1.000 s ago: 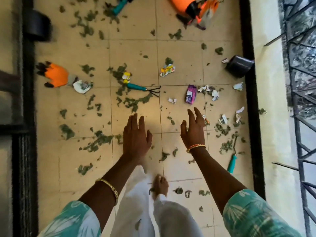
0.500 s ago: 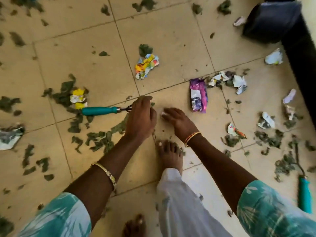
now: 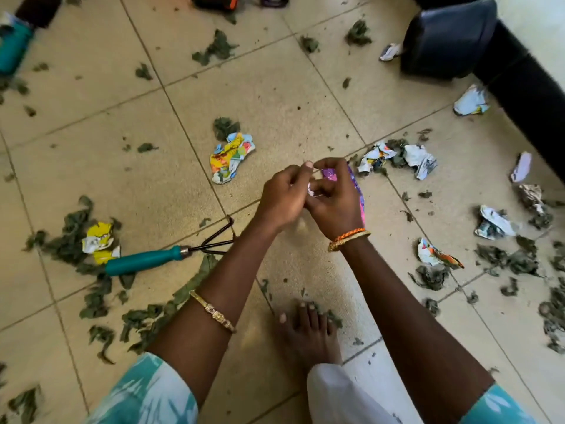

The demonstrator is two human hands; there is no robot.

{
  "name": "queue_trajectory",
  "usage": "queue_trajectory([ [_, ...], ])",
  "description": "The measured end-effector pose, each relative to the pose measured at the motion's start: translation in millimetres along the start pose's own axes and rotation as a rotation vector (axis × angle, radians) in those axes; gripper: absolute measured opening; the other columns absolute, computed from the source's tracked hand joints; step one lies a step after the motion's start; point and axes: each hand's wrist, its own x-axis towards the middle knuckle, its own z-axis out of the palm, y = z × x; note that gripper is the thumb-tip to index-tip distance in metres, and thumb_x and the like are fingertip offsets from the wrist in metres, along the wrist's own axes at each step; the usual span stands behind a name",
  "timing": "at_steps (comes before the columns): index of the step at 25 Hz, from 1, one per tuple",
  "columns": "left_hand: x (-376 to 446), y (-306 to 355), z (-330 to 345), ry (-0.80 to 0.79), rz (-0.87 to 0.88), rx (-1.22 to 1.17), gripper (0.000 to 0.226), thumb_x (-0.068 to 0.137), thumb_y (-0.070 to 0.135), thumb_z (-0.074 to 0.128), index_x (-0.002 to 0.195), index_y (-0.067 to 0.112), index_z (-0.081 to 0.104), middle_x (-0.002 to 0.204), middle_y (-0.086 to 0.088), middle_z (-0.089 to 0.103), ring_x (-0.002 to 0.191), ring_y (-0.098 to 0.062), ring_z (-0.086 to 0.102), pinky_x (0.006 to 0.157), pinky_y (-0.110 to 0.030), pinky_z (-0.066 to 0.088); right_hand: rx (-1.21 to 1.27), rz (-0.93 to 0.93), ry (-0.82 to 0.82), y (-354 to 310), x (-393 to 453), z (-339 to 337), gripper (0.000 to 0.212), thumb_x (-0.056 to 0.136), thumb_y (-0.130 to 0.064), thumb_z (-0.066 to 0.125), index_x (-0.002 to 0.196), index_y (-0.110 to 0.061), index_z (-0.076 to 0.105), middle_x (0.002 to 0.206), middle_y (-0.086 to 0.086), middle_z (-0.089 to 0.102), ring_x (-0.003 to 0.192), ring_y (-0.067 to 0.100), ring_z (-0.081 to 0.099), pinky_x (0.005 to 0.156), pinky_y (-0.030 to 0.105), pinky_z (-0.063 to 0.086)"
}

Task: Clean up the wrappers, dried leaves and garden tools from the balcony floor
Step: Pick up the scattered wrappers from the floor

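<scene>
My two hands meet low over the tiled floor. My right hand point(image 3: 336, 206) grips a purple wrapper point(image 3: 330, 174), whose edge sticks out past its knuckles. My left hand point(image 3: 282, 198) has curled fingers that pinch a small pale wrapper scrap point(image 3: 312, 190) between the two hands. A teal-handled hand rake point(image 3: 143, 261) lies on the floor to the left. A crumpled colourful wrapper point(image 3: 230, 157) lies just beyond my left hand, and a yellow wrapper point(image 3: 99, 241) sits by the rake handle. Dried leaves point(image 3: 88, 301) are scattered all around.
White crumpled wrappers point(image 3: 419, 160) lie at the right, with more point(image 3: 495, 224) further over. A black pot point(image 3: 449, 38) lies tipped at the top right beside a dark floor strip point(image 3: 529, 99). Another teal tool point(image 3: 12, 47) is at the top left. My bare foot point(image 3: 308, 328) stands below my hands.
My right hand has picked the purple wrapper off the floor. My left hand left the rake tines and joined it. The view has dropped closer to the floor.
</scene>
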Motion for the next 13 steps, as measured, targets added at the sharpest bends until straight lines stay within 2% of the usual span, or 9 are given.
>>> queue_trajectory([
  [2,6.6,4.4,1.5,0.059,-0.035,0.058,0.037,0.097,0.035,0.048,0.076,0.011,0.066,0.072,-0.005,0.066,0.075,-0.023,0.064,0.072,-0.033,0.049,0.116,0.067,-0.073,-8.5,2.4,4.2,0.046,0.078,0.014,0.056,0.110,-0.014,0.039,0.086,0.013,0.069,0.069,0.008,0.066,0.059,0.017,0.051],
  [3,10.7,5.7,-1.0,0.091,-0.052,0.093,0.038,0.096,0.033,0.050,0.072,0.009,0.066,0.070,-0.006,0.065,0.073,-0.025,0.063,0.068,-0.031,0.046,0.126,0.083,-0.084,-9.3,1.2,1.5,0.045,0.079,0.012,0.056,0.110,-0.016,0.040,0.092,0.013,0.068,0.072,0.012,0.067,0.063,0.022,0.054],
  [5,17.3,7.8,-9.2,0.122,-0.128,0.100,0.037,0.090,0.030,0.056,0.060,0.010,0.061,0.060,-0.006,0.059,0.065,-0.026,0.057,0.058,-0.028,0.037,-0.024,0.069,0.074,-5.9,-1.2,-16.6,0.029,0.080,0.001,0.061,0.100,-0.017,0.051,0.090,0.000,0.065,0.074,0.014,0.065,0.071,0.033,0.056],
  [7,20.7,10.4,-17.1,0.125,-0.263,0.013,0.033,0.083,0.031,0.062,0.056,0.016,0.051,0.053,-0.001,0.048,0.051,-0.021,0.045,0.049,-0.023,0.029,-0.289,0.141,0.299,2.1,3.6,-45.6,0.009,0.082,-0.013,0.064,0.090,-0.011,0.061,0.084,-0.002,0.065,0.076,0.017,0.063,0.075,0.035,0.052],
  [8,21.1,12.1,-18.5,0.121,-0.319,-0.037,0.031,0.081,0.032,0.063,0.059,0.017,0.048,0.054,0.000,0.045,0.048,-0.017,0.040,0.046,-0.020,0.027,-0.402,0.239,0.319,6.3,6.6,-57.9,0.017,0.083,-0.022,0.065,0.092,-0.009,0.063,0.088,0.003,0.066,0.082,0.020,0.062,0.078,0.034,0.051],
  [10,22.6,11.7,-12.2,0.082,-0.367,-0.130,0.028,0.084,0.030,0.061,0.064,0.016,0.047,0.057,0.000,0.043,0.045,-0.014,0.039,0.042,-0.017,0.026,-0.546,0.441,0.199,18.5,11.0,-69.6,0.042,0.080,-0.040,0.068,0.104,-0.006,0.061,0.101,0.011,0.065,0.095,0.027,0.061,0.080,0.033,0.047],
  [11,23.1,10.5,-8.1,0.058,-0.372,-0.183,0.028,0.088,0.028,0.058,0.066,0.016,0.046,0.057,0.000,0.043,0.043,-0.013,0.040,0.040,-0.015,0.026,-0.590,0.481,0.122,24.3,12.4,-67.9,0.050,0.078,-0.044,0.070,0.107,-0.005,0.060,0.103,0.013,0.065,0.096,0.029,0.060,0.080,0.033,0.047],
  [13,22.4,10.7,-3.5,0.010,-0.364,-0.287,0.029,0.096,0.026,0.050,0.070,0.015,0.048,0.060,-0.001,0.050,0.041,-0.011,0.048,0.038,-0.014,0.032,-0.584,0.468,0.048,27.9,10.6,-59.4,0.045,0.076,-0.040,0.072,0.106,-0.008,0.060,0.099,0.012,0.066,0.093,0.029,0.062,0.081,0.035,0.050],
])
